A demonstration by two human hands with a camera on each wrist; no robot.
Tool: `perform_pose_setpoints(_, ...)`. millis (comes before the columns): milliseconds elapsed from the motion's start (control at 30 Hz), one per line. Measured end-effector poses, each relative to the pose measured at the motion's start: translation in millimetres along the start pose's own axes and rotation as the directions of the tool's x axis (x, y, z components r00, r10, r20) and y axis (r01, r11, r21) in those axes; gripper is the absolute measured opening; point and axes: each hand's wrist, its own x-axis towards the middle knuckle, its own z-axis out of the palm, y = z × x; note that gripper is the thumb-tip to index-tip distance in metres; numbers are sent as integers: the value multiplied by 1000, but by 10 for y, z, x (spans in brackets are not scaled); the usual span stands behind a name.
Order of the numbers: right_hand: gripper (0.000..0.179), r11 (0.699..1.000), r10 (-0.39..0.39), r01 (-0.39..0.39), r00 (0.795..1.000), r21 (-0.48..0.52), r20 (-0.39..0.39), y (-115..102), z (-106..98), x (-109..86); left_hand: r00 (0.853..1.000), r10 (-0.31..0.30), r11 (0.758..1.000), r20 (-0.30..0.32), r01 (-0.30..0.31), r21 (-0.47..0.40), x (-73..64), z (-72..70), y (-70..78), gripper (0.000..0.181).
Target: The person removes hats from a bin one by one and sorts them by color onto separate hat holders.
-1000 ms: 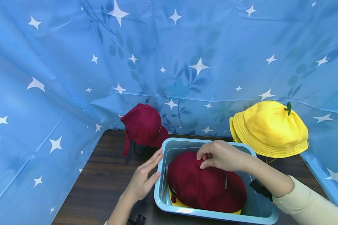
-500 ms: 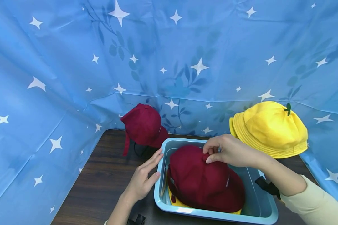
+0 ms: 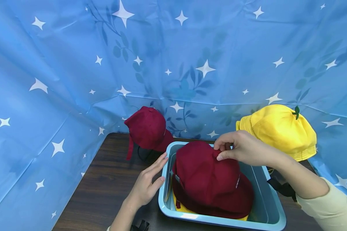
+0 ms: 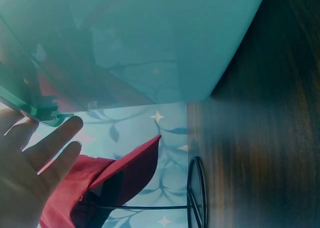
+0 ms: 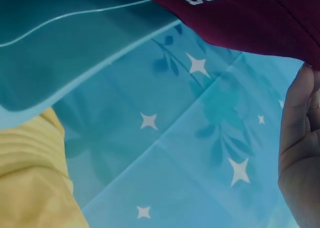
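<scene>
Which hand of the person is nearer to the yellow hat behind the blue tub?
Right. The right hand, pinching a red cap, is just in front and left of the yellow hat; the left hand is farther, at the left rim of the blue tub.

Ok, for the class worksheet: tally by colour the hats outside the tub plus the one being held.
Maroon: 2 (back cap; held cap, pinched by the right hand)
Yellow: 1 (bucket hat)
Total: 3
</scene>
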Motion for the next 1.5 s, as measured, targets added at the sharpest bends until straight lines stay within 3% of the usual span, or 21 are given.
perform_pose_setpoints(367,26,1000,9,-9,996,-3,-87,-110,-212,-14,1000,-12,1000,4,12,-12,-17,-1,-13,55)
perform_pose_setpoints(733,20,990,140,-139,988,22,-71,-271,-468,93,1000,-5,1000,-10,5,-6,-22,-5,-21,55)
perform_pose_setpoints(900,21,993,101,-107,989,-51,-104,-332,-546,173,1000,0,1000,-9,0,-2,-17,2,-32,56)
perform_pose_setpoints(1133,22,992,-30,6,983,-128,-183,-382,-680,329,1000,17,1000,-7,-17,3,0,6,-19,56)
perform_pose_setpoints(1500,15,985,-28,-12,973,-174,-229,-495,-829,705,999,32,999,-5,-32,-23,9,-7,-36,58)
